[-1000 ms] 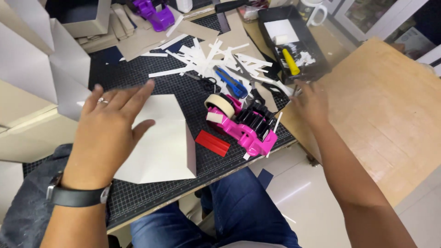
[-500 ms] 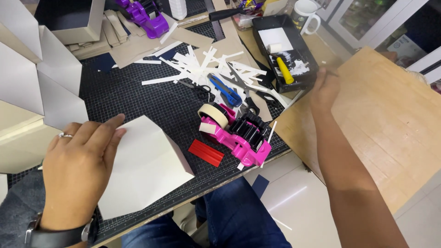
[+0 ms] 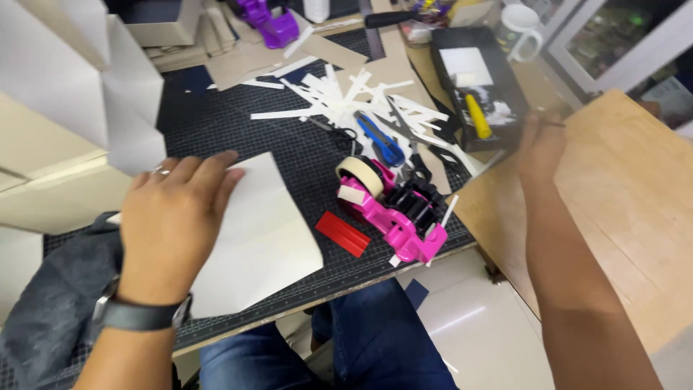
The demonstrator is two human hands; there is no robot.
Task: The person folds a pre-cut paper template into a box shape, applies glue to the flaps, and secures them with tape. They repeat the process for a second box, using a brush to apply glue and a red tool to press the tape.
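Head view: left hand (image 3: 177,220) spread flat on smooth white paper sheet (image 3: 263,238), lower left; right hand (image 3: 540,148) pinching thin stick (image 3: 554,124), upper right, beside glossy pink tape dispenser (image 3: 393,209).

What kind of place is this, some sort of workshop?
Probably a craft or model-making bench: a gridded black cutting mat strewn with white paper strips, a pink tape dispenser, and a blue utility knife beside scissors.

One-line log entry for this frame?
left hand: flat on white paper sheet | right hand: holds thin stick, beside black tray
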